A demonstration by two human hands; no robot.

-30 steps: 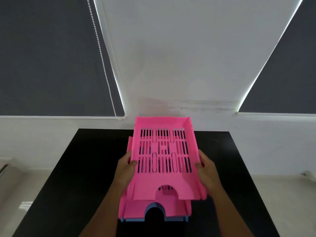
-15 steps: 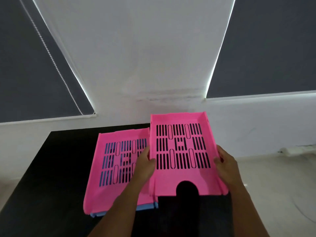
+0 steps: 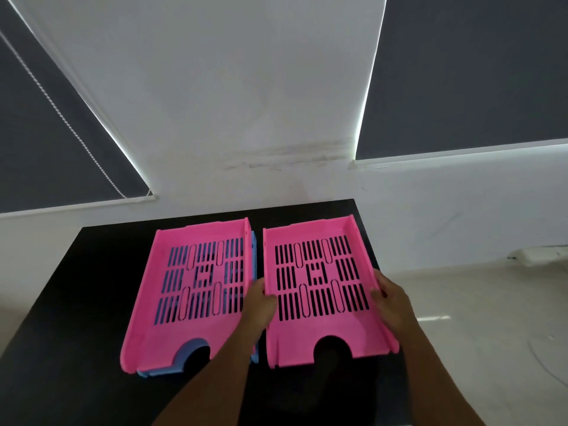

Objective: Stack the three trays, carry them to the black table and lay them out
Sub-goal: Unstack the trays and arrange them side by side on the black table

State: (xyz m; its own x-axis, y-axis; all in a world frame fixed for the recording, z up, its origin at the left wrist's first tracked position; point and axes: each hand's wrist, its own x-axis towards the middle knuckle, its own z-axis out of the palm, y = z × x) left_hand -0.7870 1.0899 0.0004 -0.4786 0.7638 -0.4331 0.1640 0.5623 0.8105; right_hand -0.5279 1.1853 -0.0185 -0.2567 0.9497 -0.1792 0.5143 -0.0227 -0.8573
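A pink slotted tray (image 3: pixel 319 336) lies on the right part of the black table (image 3: pixel 76 302). My left hand (image 3: pixel 261 305) grips its left wall and my right hand (image 3: pixel 393 302) grips its right wall. Just to its left, a second pink tray (image 3: pixel 159 330) rests on top of a blue tray (image 3: pixel 184 355), which shows only at the front notch, the right edge and through the slots. A narrow gap separates the two pink trays.
The table's right edge runs close beside the held tray, with pale floor (image 3: pixel 476 333) beyond it. A white wall (image 3: pixel 230 103) with dark window blinds (image 3: pixel 476 72) stands behind the table. A bead cord (image 3: pixel 76 136) hangs at the left blind.
The held pink tray has moved right off the stack and come down beside it on the table. The view has shifted, so the stack now sits further left.
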